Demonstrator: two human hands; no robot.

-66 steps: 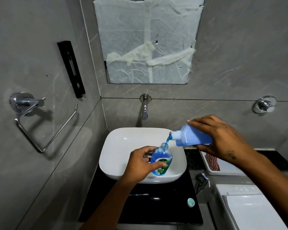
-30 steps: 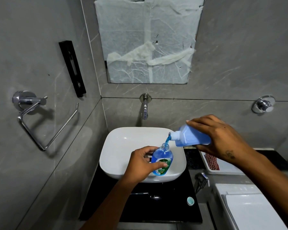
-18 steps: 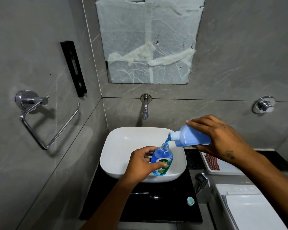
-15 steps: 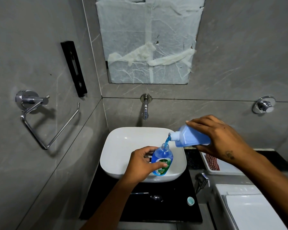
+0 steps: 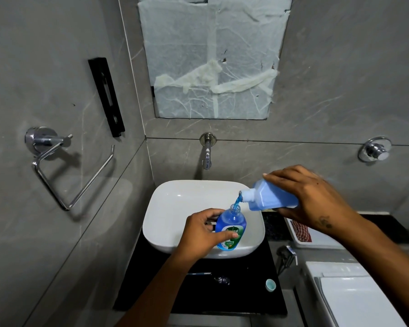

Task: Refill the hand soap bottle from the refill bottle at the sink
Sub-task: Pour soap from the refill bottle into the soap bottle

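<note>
— Pouring is seen over the sink (image 5: 165, 208): a thin blue stream (image 5: 238, 204) is let fall from the spout of the refill bottle (image 5: 269, 197) into the open neck of the hand soap bottle (image 5: 232, 223). How is the refill bottle held?

— It is gripped by the right hand (image 5: 309, 197), whose fingers are curled over its top and far side, with the thumb underneath. It is tipped well over, spout to the left and slightly down, above the right rim of the white basin.

— And the hand soap bottle?

— It is held upright by the left hand (image 5: 203, 234) above the near right part of the basin. The thumb is laid across the green label at the front, and the fingers are wrapped round the back. Blue liquid is seen through most of its body, though the exact level cannot be told.

— Are the two bottles touching?

— They are not; a small gap is bridged by the stream alone.

— What else is shown?

— A small teal cap (image 5: 270, 284) is lain on the black counter (image 5: 246, 298), near its right front edge. A wall tap (image 5: 207, 152) is mounted behind the basin, below a mirror covered with paper (image 5: 213, 57). A chrome towel ring (image 5: 69, 166) is fixed to the left wall, and a white tray (image 5: 316, 239) is seen to the right, partly hidden by the right forearm.
</note>
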